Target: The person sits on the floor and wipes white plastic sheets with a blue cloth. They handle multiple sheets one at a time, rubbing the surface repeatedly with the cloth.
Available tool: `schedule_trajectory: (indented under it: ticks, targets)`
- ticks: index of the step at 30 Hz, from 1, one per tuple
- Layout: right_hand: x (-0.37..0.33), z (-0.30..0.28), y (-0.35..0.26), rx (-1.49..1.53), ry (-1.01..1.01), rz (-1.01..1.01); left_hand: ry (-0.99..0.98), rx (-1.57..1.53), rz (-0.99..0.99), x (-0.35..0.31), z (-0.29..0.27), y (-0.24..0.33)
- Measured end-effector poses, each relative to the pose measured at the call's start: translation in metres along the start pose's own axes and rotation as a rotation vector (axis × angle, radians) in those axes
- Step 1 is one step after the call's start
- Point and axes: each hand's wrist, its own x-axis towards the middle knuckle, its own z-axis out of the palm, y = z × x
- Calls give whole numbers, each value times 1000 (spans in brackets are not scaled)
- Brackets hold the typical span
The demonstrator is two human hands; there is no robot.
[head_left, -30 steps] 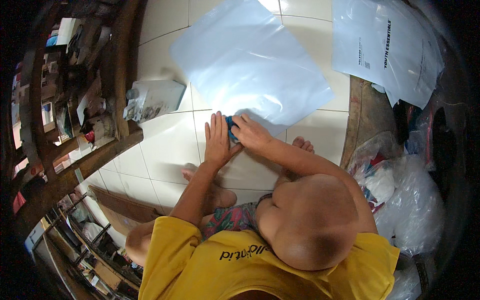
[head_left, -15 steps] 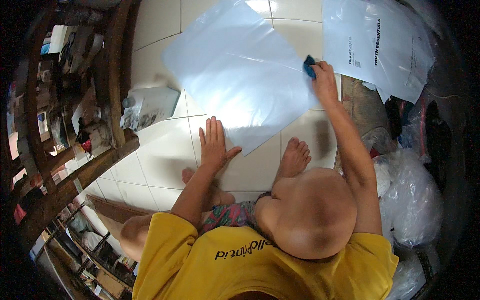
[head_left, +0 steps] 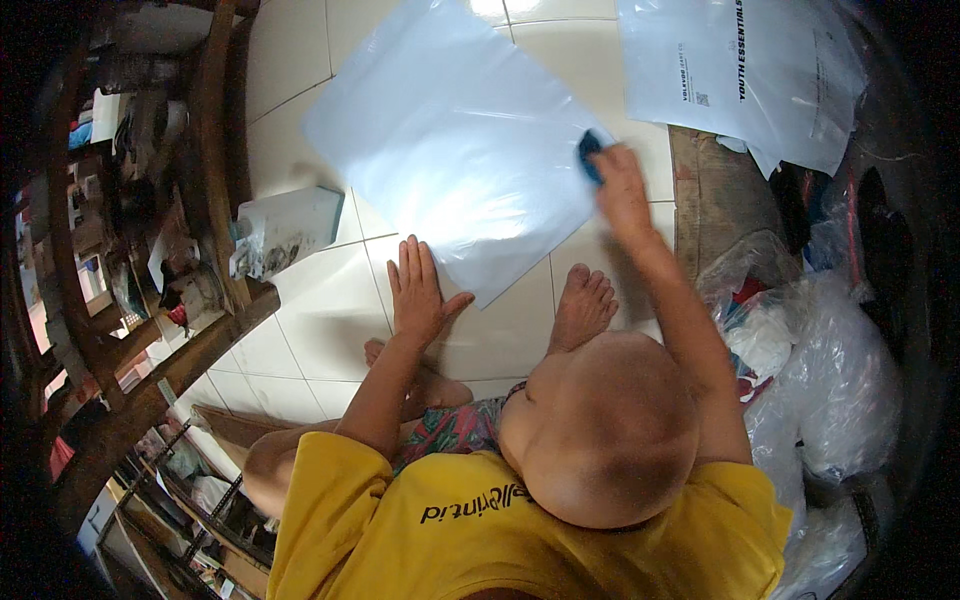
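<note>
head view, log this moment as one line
left hand: palm down, beside sheet | right hand: holds blue wad near sheet's right corner | sheet: spread on tiled floor

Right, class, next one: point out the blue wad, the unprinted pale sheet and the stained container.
Blue wad (head_left: 588, 157): head view, on its uncovered side.
Pale sheet (head_left: 455, 150): head view, on its broad middle.
Stained container (head_left: 292, 230): head view, on its body.

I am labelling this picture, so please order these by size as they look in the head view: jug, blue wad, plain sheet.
1. Plain sheet, clearly
2. Jug
3. Blue wad
</note>
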Motion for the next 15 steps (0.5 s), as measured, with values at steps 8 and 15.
schedule_trajectory:
  ticks: [8,15]
  targets:
    - [-40,47,-84,289,-144,-245,27,3,1,-4,5,-2]
    - [-59,48,-87,266,-161,-340,-15,18,-17,-6,2,2]
